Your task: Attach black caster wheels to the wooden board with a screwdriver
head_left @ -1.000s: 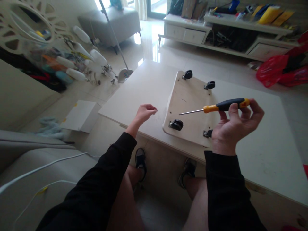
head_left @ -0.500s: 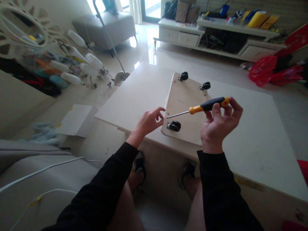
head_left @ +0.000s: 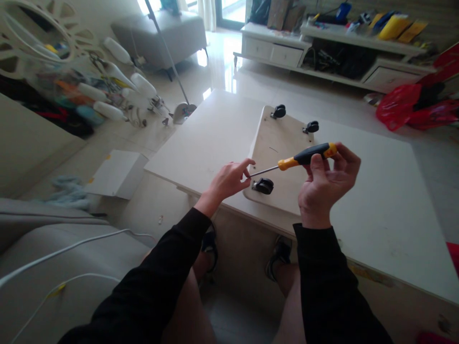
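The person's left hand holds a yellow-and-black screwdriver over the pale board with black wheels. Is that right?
Not quite: the head view shows the screwdriver in the right hand, not the left hand. It is yellow and black, and over the pale board with black wheels, as you say.

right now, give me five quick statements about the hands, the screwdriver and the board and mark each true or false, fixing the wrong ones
1. The right hand holds a screwdriver. True.
2. The screwdriver's handle is plain red. False: it is black and orange-yellow.
3. The left hand has its fingertips close to the screwdriver's metal tip. True.
4. Black casters stick up from the board on the table. True.
5. The board stands upright on one edge. False: it lies down on the table.
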`<action>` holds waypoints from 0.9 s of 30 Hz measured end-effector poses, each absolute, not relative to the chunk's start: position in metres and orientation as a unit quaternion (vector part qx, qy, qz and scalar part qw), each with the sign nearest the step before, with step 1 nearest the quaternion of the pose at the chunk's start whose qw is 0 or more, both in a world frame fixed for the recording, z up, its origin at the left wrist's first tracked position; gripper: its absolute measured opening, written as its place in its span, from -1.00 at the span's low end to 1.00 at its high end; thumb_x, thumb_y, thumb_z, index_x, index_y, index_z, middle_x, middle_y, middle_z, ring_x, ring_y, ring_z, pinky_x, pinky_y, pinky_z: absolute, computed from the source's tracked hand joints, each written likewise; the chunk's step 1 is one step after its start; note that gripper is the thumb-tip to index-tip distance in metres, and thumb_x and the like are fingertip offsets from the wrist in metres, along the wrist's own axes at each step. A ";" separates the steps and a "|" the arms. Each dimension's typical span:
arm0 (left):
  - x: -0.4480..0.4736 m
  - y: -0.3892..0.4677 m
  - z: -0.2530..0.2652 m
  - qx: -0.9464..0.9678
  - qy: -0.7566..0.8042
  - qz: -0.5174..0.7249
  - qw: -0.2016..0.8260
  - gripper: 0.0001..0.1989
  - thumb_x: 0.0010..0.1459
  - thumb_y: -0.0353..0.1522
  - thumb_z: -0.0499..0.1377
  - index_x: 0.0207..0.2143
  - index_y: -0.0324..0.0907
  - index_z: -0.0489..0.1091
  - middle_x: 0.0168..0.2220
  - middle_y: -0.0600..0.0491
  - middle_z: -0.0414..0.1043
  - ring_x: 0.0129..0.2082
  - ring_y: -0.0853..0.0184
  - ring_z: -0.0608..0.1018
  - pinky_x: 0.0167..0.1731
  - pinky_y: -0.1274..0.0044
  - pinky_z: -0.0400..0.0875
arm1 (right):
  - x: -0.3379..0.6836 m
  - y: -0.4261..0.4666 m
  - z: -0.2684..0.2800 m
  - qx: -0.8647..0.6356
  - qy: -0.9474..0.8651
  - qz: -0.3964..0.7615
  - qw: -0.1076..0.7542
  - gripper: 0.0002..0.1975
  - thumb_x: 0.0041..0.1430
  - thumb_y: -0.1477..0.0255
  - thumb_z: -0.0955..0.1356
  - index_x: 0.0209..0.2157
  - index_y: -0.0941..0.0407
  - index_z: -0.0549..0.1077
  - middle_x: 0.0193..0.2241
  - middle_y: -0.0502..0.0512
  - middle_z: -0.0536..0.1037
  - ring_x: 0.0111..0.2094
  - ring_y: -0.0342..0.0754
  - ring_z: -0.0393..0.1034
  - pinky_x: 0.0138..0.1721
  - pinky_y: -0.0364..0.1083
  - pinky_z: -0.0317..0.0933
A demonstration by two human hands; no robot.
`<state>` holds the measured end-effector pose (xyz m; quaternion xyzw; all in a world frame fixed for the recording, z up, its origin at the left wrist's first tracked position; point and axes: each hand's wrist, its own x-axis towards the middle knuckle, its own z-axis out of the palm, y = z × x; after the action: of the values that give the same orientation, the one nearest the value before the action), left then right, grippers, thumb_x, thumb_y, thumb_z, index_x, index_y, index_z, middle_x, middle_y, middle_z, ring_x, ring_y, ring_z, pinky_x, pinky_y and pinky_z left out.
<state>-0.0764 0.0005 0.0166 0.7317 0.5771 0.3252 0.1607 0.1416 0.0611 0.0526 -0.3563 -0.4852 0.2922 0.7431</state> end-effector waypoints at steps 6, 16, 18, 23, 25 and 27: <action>-0.075 0.001 0.016 0.736 0.571 0.324 0.163 -0.50 0.13 -0.54 0.27 0.13 -0.12 0.41 -0.28 0.13 0.69 -0.38 0.35 0.60 -0.09 0.41 0.45 | 0.144 0.063 0.050 -0.346 -0.489 0.287 0.748 -0.50 0.02 0.34 0.57 0.02 0.00 0.50 -0.09 -0.04 0.49 -0.04 -0.04 0.54 0.03 0.18 0.58; -0.065 0.003 0.018 0.756 0.572 0.278 0.153 -0.49 0.16 -0.55 0.23 0.17 -0.13 0.40 -0.28 0.11 0.70 -0.30 0.30 0.68 0.04 0.34 0.45 | 0.137 0.049 0.066 -0.325 -0.568 0.234 0.719 -0.53 0.03 0.24 0.60 -0.02 0.00 0.55 -0.07 0.02 0.51 -0.03 -0.01 0.54 0.04 0.13 0.59; -0.064 0.003 0.017 0.760 0.572 0.269 0.152 -0.48 0.16 -0.55 0.22 0.18 -0.13 0.40 -0.27 0.11 0.71 -0.29 0.29 0.68 0.05 0.33 0.45 | 0.133 0.044 0.069 -0.329 -0.588 0.225 0.704 -0.54 0.04 0.22 0.60 -0.03 -0.03 0.55 -0.09 0.01 0.49 -0.04 -0.02 0.54 -0.02 0.08 0.60; -0.063 0.004 0.016 0.767 0.569 0.259 0.147 -0.47 0.16 -0.56 0.22 0.18 -0.12 0.40 -0.26 0.11 0.71 -0.26 0.30 0.70 0.08 0.33 0.44 | 0.130 0.042 0.066 -0.326 -0.608 0.195 0.698 -0.55 0.11 0.19 0.58 0.02 -0.09 0.54 -0.07 0.02 0.51 -0.06 -0.03 0.55 -0.15 0.00 0.61; -0.062 0.004 0.015 0.768 0.568 0.260 0.144 -0.47 0.15 -0.56 0.22 0.18 -0.12 0.41 -0.26 0.12 0.71 -0.26 0.29 0.70 0.07 0.34 0.45 | 0.130 0.044 0.064 -0.310 -0.620 0.210 0.690 -0.54 0.18 0.22 0.54 0.11 -0.11 0.52 0.02 0.06 0.54 -0.01 0.00 0.55 -0.13 0.01 0.60; -0.062 0.004 0.015 0.767 0.569 0.261 0.141 -0.47 0.15 -0.57 0.22 0.18 -0.11 0.40 -0.26 0.12 0.71 -0.26 0.29 0.70 0.06 0.35 0.45 | 0.131 0.044 0.063 -0.298 -0.635 0.227 0.675 -0.50 0.22 0.26 0.51 0.18 -0.12 0.48 0.08 0.10 0.55 0.04 0.02 0.56 -0.11 0.03 0.61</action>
<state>-0.0620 0.0045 0.0146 0.7670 0.5687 0.2615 0.1411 0.1312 0.0443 0.0631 -0.2981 -0.6354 0.2270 0.6752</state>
